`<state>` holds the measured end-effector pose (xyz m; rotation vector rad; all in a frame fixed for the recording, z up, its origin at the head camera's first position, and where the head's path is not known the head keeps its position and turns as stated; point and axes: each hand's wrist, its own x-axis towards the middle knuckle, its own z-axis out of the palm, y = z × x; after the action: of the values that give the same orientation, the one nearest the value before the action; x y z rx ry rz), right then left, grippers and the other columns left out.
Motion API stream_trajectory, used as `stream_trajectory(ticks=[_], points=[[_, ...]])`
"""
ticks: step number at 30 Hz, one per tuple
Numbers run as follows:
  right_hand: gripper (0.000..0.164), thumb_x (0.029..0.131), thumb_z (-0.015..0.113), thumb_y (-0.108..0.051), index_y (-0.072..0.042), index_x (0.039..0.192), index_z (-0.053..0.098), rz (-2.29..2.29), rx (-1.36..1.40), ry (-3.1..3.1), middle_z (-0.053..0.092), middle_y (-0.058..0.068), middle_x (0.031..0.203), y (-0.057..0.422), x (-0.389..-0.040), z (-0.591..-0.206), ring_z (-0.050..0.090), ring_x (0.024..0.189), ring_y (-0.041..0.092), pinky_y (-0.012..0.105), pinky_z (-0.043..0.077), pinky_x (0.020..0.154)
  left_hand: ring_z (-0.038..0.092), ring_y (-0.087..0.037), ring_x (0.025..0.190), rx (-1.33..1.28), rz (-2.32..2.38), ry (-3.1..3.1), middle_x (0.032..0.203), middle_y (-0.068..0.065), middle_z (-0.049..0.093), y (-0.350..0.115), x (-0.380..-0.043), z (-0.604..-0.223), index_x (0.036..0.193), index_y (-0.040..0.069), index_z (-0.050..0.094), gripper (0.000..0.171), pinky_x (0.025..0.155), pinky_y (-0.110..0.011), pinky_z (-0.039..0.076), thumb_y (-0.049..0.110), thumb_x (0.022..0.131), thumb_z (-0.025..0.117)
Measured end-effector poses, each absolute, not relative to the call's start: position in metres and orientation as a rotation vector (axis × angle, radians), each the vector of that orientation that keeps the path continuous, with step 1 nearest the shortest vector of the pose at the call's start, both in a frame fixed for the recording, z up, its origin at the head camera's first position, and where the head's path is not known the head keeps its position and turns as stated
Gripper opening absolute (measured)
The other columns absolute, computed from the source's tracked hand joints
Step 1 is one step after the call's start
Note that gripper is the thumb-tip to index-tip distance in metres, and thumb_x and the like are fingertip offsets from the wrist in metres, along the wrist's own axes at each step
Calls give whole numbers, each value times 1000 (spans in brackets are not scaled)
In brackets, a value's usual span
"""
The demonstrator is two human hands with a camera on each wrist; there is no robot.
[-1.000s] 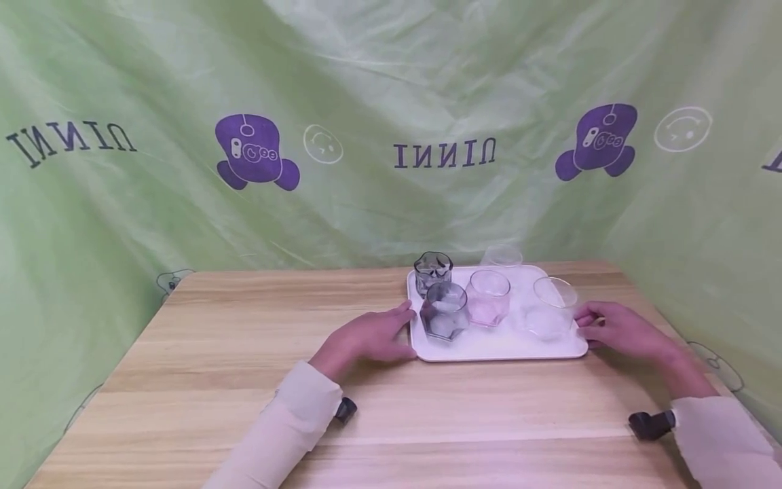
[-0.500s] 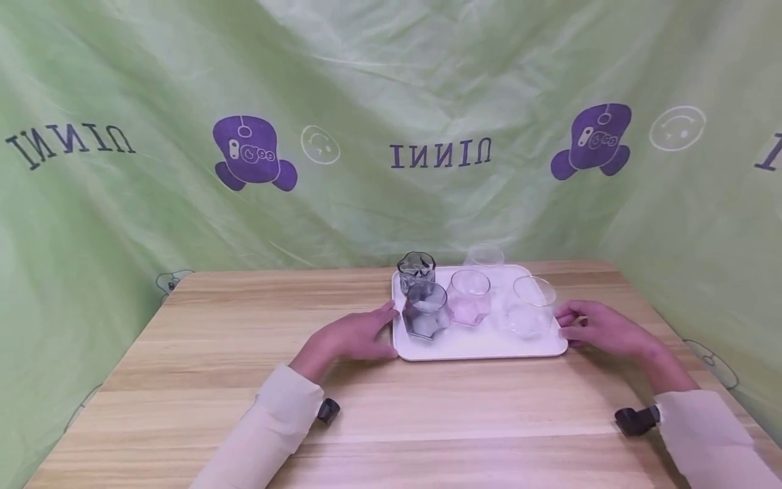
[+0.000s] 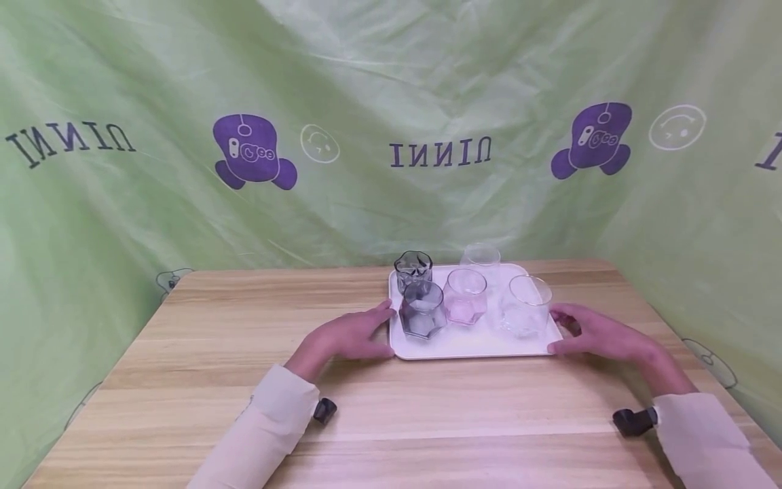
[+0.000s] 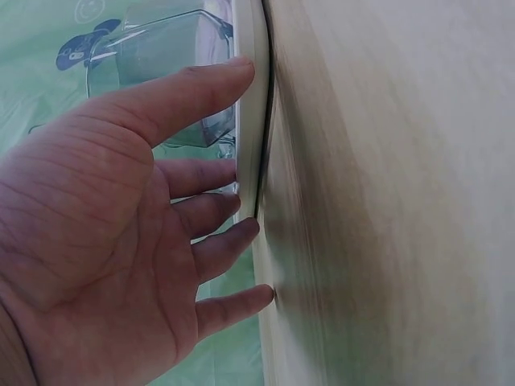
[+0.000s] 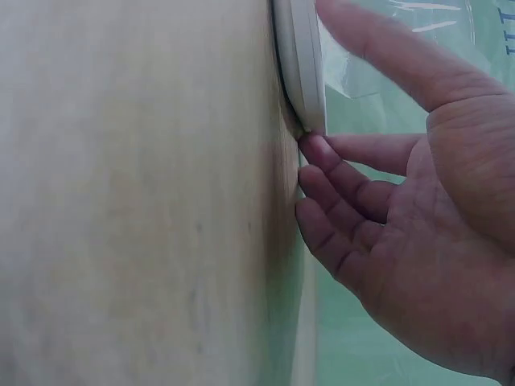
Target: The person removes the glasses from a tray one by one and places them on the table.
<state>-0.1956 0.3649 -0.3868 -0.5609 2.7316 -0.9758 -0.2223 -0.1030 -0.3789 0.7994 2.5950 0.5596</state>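
Observation:
A white rectangular tray [image 3: 476,345] lies on the wooden table, carrying several drinking glasses. On its left side are a wavy-rimmed dark grey glass [image 3: 413,273] and, in front of it, a smoky grey glass [image 3: 423,314]. A pink-tinted glass [image 3: 466,304] is in the middle. One clear glass [image 3: 527,309] stands at the right, another clear glass [image 3: 480,261] at the back. My left hand [image 3: 351,334] touches the tray's left edge with spread, extended fingers. At the right edge is my right hand [image 3: 601,334], thumb [image 5: 378,40] by the rim and lightly bent fingertips at the tray's lower corner.
The wooden table [image 3: 244,353] reaches back to a green printed curtain [image 3: 342,210], which also hangs at both sides. The tray sits near the table's far edge. A black wrist camera [image 3: 635,421] sits beside the right sleeve.
The tray with its glasses has slid left, both hands moving along with it. Most of that shift came in the first half second. The right thumb and fingers have since spread apart.

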Motion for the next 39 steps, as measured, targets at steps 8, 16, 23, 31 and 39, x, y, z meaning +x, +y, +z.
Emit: stream_trajectory(ticks=[8, 16, 23, 31, 39], points=[[98, 80, 89, -28, 14, 149, 35, -1007, -662, 2734, 35, 40, 148, 358, -201, -392, 31, 136, 58, 75, 24, 107, 28, -32, 150, 811, 705, 2598, 165, -20, 25, -100, -222, -378, 163, 1, 19, 95, 122, -42, 24, 44, 96, 70], [110, 78, 90, -26, 14, 154, 21, -1038, -662, 2695, 28, 42, 151, 355, -205, -396, 28, 138, 59, 77, 22, 107, 42, -35, 143, 776, 840, 2689, 157, -20, 43, -90, -219, -380, 165, 9, 21, 102, 116, -48, 35, 54, 90, 75], [111, 76, 92, -25, 11, 155, 23, -1054, -714, 2699, 33, 38, 151, 352, -210, -396, 31, 138, 53, 74, 23, 109, 41, -33, 143, 721, 1004, 2717, 157, -16, 43, -78, -219, -383, 165, 13, 23, 105, 116, -49, 35, 52, 86, 81], [116, 75, 92, -28, 11, 157, 19, -1015, -702, 2715, 28, 39, 153, 350, -212, -397, 27, 140, 56, 75, 21, 109, 48, -31, 138, 634, 1186, 2745, 151, -14, 51, -65, -222, -387, 164, 18, 28, 105, 113, -51, 39, 49, 82, 85], [117, 77, 91, -31, 10, 157, 16, -963, -687, 2725, 27, 40, 152, 350, -209, -396, 26, 139, 57, 76, 23, 108, 49, -30, 137, 638, 1365, 2687, 151, -9, 50, -53, -227, -388, 158, 18, 39, 93, 111, -49, 41, 38, 81, 89]])
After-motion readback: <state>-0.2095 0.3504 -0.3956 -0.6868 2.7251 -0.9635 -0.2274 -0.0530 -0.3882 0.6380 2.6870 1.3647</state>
